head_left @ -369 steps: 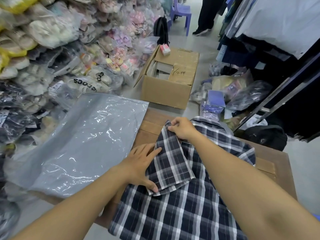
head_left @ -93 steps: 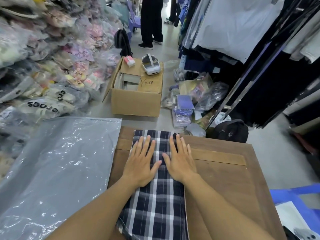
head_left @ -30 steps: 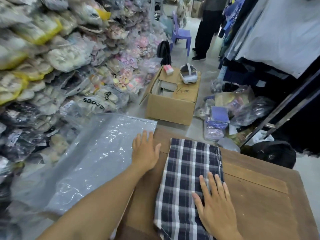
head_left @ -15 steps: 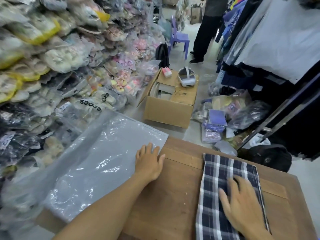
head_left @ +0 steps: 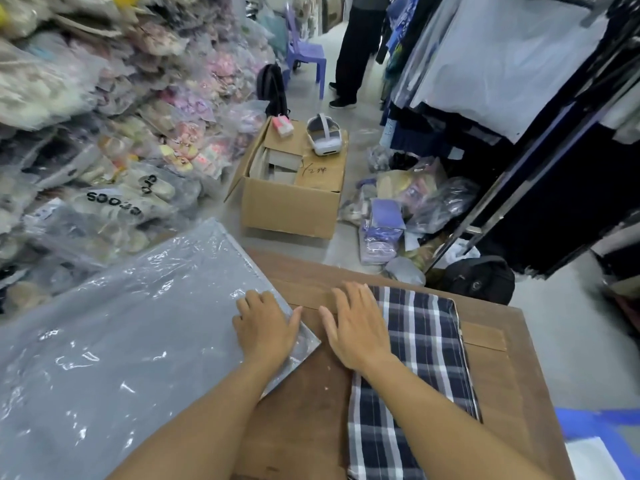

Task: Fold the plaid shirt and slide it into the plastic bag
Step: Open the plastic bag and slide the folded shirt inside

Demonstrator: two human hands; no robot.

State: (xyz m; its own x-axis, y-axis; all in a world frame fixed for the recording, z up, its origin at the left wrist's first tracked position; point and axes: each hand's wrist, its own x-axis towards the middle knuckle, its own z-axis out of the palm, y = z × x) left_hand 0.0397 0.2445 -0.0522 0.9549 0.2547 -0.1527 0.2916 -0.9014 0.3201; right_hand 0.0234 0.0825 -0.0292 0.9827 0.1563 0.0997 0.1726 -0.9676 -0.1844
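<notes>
Brown wooden tabletop (head_left: 495, 375), worn and grainy with a raised slat across its far end, fills the lower centre of the head view. Along its right half lies the plaid shirt (head_left: 426, 344), folded into a long narrow rectangle of soft woven cloth in navy, grey and white checks, running from the far edge towards the near edge.

The right hand (head_left: 356, 329) lies flat, palm down and fingers spread, gripping nothing; it covers the shirt's far left corner, with its thumb and first fingers on bare wood.

The left hand (head_left: 265, 327) is also flat and unclenched, pressing on the near right corner of the plastic bag (head_left: 114, 341). That bag is a large, flat, grey sheet of glossy, wrinkled film with bright glints; its pointed corner overlaps the tabletop's left edge while the rest spreads out to the left beyond the table. Bare wood separates bag and shirt; the shirt is outside the bag.

Beyond the far edge, on a pale floor, sits an open corrugated cardboard box (head_left: 294, 206) with a white headset (head_left: 323, 135) on its flap. Bagged shoes (head_left: 114, 199) are heaped at the left. Dark garments hang on a rack (head_left: 540, 140) at the right.
</notes>
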